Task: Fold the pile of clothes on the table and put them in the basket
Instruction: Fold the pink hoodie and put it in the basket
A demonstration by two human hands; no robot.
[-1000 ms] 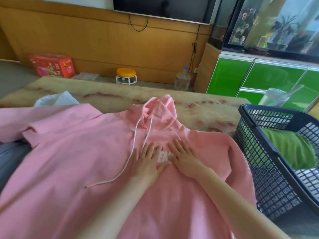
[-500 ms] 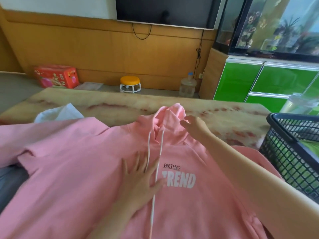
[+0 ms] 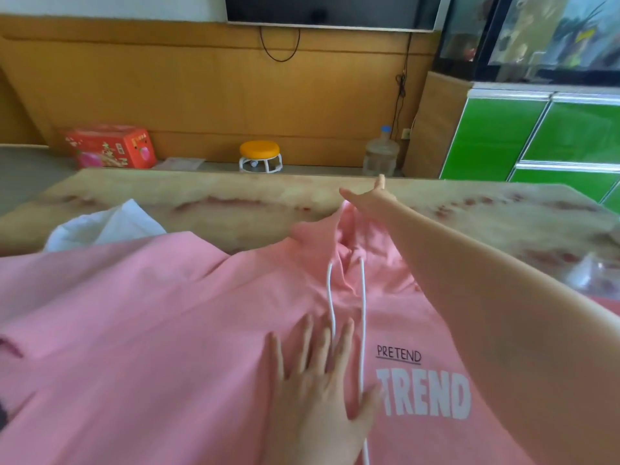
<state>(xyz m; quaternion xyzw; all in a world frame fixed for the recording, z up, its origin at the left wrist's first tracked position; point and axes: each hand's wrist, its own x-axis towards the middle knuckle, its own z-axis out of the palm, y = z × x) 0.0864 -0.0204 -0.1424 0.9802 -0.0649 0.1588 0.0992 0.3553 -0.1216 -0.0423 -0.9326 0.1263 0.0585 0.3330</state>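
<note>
A pink hoodie [image 3: 167, 330] printed "PRETEND TREND" lies front up across the table [image 3: 235, 193]. My left hand [image 3: 322, 391] rests flat on its chest with fingers spread, one white drawstring [image 3: 362, 313] running under it. My right arm reaches forward over the hoodie. My right hand [image 3: 369, 196] lies on the tip of the hood [image 3: 349, 236] near the table's far edge, thumb and one finger straight, the other fingers hidden. The basket is out of view.
A white garment [image 3: 100, 226] lies at the far left behind the hoodie's sleeve. Beyond the table stand a red box [image 3: 110, 146], a small orange stool [image 3: 260, 156], a water bottle [image 3: 380, 152] and green cabinets [image 3: 536, 139].
My right hand has left the chest and slid up along the hood to its tip, stretching it out. My left hand stayed on the chest. The view swung left and the basket dropped out.
</note>
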